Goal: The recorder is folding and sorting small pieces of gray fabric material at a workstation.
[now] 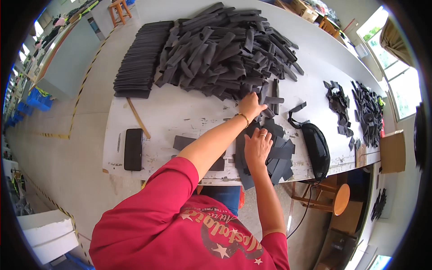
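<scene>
My left hand (252,106) reaches to the near edge of a big heap of dark grey fabric tubes (216,49). Its thumb and fingers close around a dark grey strip, whose hold is partly hidden. Closer to me, my right hand (258,145) lies with fingers spread on a loose stack of flat dark pieces (281,153). One separate rolled tube (276,96) lies just right of my left hand. Under my left forearm, more flat dark pieces (183,142) show in part.
Left of the heap stands a neat row of stacked dark strips (144,58). A black phone (133,149) and a thin wooden stick (138,118) lie at the left. Rightward are a black mesh-covered object (316,150), dark scraps (338,105) and a cardboard box (392,152).
</scene>
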`<state>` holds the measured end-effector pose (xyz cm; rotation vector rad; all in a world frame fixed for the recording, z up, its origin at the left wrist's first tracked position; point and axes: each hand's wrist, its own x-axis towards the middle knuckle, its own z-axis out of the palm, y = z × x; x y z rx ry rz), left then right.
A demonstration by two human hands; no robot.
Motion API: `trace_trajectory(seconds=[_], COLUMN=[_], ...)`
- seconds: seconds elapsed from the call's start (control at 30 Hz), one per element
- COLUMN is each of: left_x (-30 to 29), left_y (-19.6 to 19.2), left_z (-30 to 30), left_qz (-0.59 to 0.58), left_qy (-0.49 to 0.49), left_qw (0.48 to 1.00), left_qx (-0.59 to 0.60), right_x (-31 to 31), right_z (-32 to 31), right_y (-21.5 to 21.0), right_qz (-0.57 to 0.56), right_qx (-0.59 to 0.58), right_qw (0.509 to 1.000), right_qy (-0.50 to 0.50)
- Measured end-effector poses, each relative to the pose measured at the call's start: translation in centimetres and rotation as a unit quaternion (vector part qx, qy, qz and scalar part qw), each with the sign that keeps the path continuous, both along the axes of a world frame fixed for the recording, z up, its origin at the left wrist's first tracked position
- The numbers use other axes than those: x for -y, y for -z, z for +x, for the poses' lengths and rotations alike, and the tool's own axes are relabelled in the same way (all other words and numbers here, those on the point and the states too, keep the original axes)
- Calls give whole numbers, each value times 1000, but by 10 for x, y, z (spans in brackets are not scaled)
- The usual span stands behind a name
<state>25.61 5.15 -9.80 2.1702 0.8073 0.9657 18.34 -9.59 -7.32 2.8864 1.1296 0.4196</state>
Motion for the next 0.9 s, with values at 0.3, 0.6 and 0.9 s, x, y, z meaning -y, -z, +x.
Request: trace_trajectory(seconds=[0.3,0.6,0.9], left_x=[13,-12,-14], left_y=[-63,-47,-39], left_z=[-63,-236,-276], left_qz=[-276,-665,-714], left_qy=[266,173,118], left_qw=[920,654,630], left_qx=[80,316,283], right_x=[4,9,-1], right_z=[-21,-27,-31], right_y=[31,27,29], right_qz=[-42,-9,-48], right_qx=[-25,-5,-1], right_qw=[998,994,996], right_qy=[-30,-113,-81])
